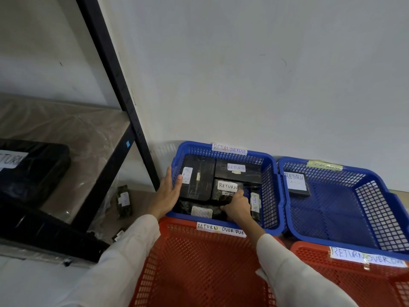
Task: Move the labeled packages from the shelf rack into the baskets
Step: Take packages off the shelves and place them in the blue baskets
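Head view: right hand (236, 207) seats a package (223, 191) in the left blue basket (269, 155).
The right fingers curl over the package's near edge, gripping it. The left hand (168, 191) lies flat with straight fingers on the basket's left rim. To finish well, I judge it best to lower the package level into the gap, label up, while bracing the rim. White labels read "RETURN", and the basket tags read "RETURN OVERDUE", as on the red basket (199, 262). Another "RETURN" package (33, 171) waits on the shelf rack (115, 69).
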